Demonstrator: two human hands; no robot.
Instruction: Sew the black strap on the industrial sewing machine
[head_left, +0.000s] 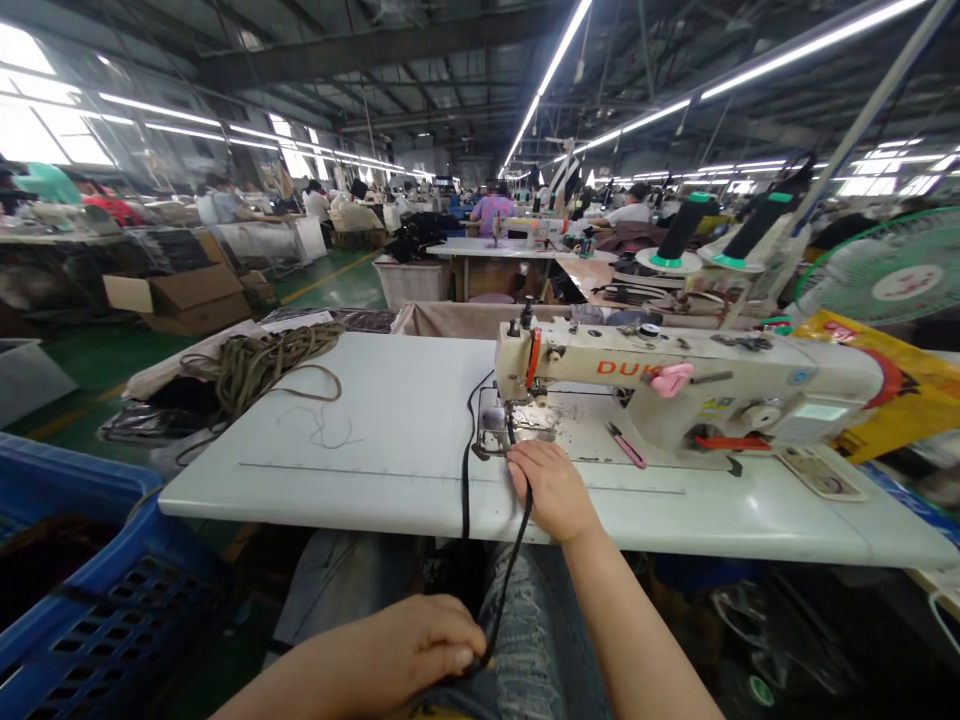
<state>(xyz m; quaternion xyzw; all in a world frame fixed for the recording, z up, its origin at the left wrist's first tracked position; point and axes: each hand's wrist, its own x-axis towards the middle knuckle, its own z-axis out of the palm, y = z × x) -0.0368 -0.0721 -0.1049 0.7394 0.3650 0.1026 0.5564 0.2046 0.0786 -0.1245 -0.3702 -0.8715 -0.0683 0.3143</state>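
Note:
A narrow black strap (510, 570) runs from my lap up to the needle area of a white sewing machine (577, 360). My left hand (420, 640) is closed around the strap's lower part, low over my thighs. On the table just in front of the presser foot, my right hand (551, 485) lies over the strap with its fingers pressed together on it. Another length of the strap comes out behind the needle and hangs over the table's front edge, left of my right hand. Pink-handled thread snips (627, 445) rest on the machine bed, right of that hand.
A bundle of olive cord (262, 365) lies at the white table's (390, 400) left end, with loose threads nearby. A blue plastic crate (112, 600) stands at lower left. Thread cones (679, 230) and a green fan (892, 270) are at the right. People sit at machines farther back.

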